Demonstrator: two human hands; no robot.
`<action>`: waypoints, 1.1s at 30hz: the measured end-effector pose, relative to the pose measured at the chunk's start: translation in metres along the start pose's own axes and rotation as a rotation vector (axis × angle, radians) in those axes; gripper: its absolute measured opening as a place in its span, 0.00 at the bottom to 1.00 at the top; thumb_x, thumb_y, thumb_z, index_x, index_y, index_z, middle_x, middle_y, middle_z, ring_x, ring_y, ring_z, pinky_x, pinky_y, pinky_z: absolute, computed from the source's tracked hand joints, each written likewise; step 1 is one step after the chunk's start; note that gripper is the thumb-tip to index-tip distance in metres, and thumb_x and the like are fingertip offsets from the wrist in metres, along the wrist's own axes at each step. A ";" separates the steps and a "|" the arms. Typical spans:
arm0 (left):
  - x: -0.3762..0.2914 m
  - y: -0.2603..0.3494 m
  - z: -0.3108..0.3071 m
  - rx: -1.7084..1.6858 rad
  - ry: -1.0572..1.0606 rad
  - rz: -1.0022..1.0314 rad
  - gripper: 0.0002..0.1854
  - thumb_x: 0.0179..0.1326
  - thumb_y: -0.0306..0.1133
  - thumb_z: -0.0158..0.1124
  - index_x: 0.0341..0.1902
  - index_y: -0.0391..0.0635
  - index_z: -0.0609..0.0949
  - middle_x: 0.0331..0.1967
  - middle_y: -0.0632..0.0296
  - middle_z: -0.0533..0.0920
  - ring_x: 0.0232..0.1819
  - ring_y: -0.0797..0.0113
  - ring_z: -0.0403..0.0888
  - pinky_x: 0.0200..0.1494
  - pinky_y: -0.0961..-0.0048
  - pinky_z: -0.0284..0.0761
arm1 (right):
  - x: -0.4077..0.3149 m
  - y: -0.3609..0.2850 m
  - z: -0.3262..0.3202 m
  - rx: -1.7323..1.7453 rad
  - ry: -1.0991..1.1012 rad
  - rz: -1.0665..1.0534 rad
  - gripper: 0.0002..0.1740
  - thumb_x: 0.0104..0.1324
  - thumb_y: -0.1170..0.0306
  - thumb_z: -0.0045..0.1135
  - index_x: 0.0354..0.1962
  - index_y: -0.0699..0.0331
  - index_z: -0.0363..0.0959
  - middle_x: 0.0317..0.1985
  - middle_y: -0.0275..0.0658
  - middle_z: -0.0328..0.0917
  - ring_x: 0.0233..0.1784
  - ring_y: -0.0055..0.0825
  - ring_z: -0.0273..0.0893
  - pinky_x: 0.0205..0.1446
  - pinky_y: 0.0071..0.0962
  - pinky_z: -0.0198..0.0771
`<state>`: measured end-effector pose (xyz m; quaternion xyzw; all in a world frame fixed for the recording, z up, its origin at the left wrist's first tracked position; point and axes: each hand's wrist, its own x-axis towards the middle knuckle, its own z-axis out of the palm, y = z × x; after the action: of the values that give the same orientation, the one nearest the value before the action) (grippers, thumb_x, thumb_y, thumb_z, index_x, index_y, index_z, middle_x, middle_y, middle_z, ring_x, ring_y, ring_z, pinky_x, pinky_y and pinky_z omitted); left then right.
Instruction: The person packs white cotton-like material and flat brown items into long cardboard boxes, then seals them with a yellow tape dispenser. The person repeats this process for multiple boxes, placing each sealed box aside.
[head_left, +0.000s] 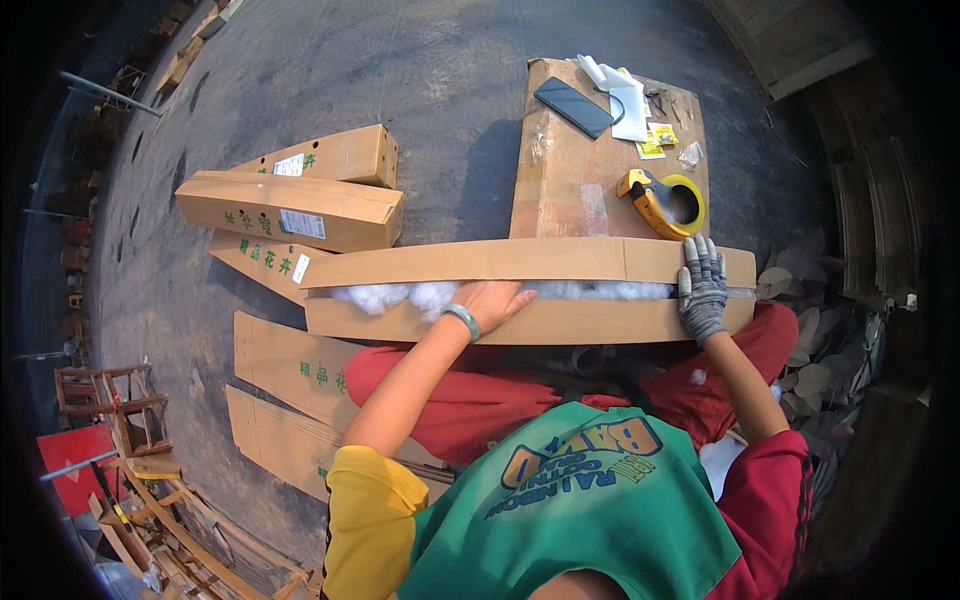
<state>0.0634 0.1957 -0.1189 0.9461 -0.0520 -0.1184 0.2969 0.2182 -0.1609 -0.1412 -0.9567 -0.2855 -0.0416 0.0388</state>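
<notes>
A long cardboard box (525, 326) lies across my lap, its two long flaps parted by a narrow slit. White fluffy stuffing (375, 298) shows along that slit and bulges out towards the left. My left hand (491, 304), bare with a jade-coloured bangle (465, 321) at the wrist, reaches into the opening over the stuffing. Its fingers are hidden under the far flap; the thumb points right. Clear tape (741, 293) covers the slit at the right end. Beside it my right hand (703, 289), in a grey knit glove, lies flat across both flaps, fingers extended.
Beyond the box stands a larger carton (555, 180) bearing a yellow tape dispenser (664, 206), a smartphone (574, 107) and small packets (651, 146). Long closed boxes (292, 210) lie at the left. Flattened cardboard (285, 435) is nearer me. Dried leaves (810, 379) are at the right.
</notes>
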 end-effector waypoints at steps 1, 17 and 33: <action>-0.012 0.001 -0.003 0.085 0.062 0.115 0.25 0.62 0.43 0.53 0.60 0.43 0.71 0.58 0.48 0.72 0.60 0.51 0.67 0.64 0.62 0.59 | -0.001 0.000 0.004 0.003 0.059 0.006 0.30 0.66 0.64 0.38 0.65 0.59 0.54 0.68 0.44 0.52 0.74 0.39 0.44 0.74 0.43 0.36; -0.044 -0.046 -0.046 0.259 -0.024 -0.423 0.33 0.68 0.55 0.32 0.52 0.37 0.74 0.52 0.46 0.76 0.54 0.46 0.71 0.57 0.57 0.64 | 0.008 0.003 0.000 0.051 0.055 0.010 0.27 0.66 0.64 0.39 0.62 0.60 0.59 0.66 0.44 0.57 0.72 0.39 0.49 0.74 0.42 0.38; -0.116 -0.063 -0.046 0.309 0.291 -0.453 0.20 0.62 0.43 0.50 0.48 0.40 0.76 0.46 0.47 0.77 0.53 0.53 0.71 0.62 0.56 0.59 | 0.006 0.009 0.003 0.028 0.067 -0.027 0.26 0.66 0.65 0.38 0.62 0.59 0.60 0.66 0.44 0.58 0.71 0.40 0.50 0.74 0.41 0.39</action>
<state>-0.0355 0.2919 -0.0956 0.9746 0.1859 -0.0354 0.1197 0.2281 -0.1645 -0.1444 -0.9502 -0.2975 -0.0705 0.0611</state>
